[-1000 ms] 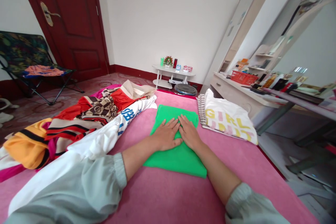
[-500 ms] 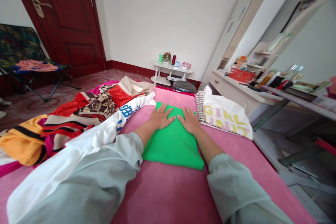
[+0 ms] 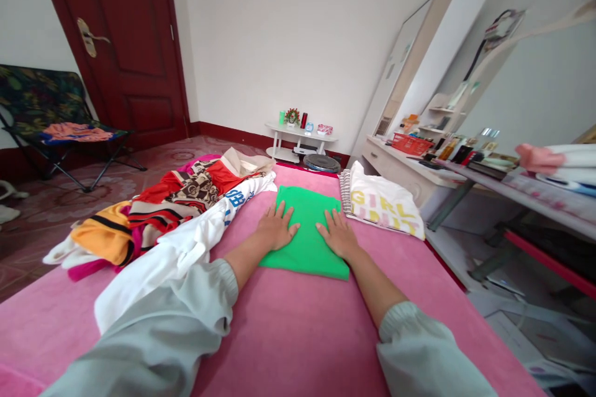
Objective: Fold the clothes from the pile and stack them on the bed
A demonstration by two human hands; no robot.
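A green garment (image 3: 307, 242), folded into a flat rectangle, lies on the pink bed cover (image 3: 298, 335) in front of me. Flat on its left side rests my left hand (image 3: 278, 229), fingers spread. My right hand (image 3: 339, 234) lies on its right edge, open as well, with the fingers apart. Neither hand grips the cloth. Just right of the green garment is a folded white shirt (image 3: 386, 201) with yellow and pink lettering, striped fabric along its left side. To the left, a white garment with blue letters (image 3: 186, 254) stretches beside my left forearm.
A loose heap of red, patterned and yellow clothes (image 3: 162, 211) covers the bed's left side. Beyond the bed's far end stands a small white table (image 3: 288, 132). A dressing table (image 3: 405, 161) with bottles and a red basket (image 3: 411, 143) is at right; a folding chair (image 3: 51, 99) is at left.
My hands have moved apart from each other across the green garment, toward its two sides. The camera view has shifted a little. The garment stays flat on the bed.
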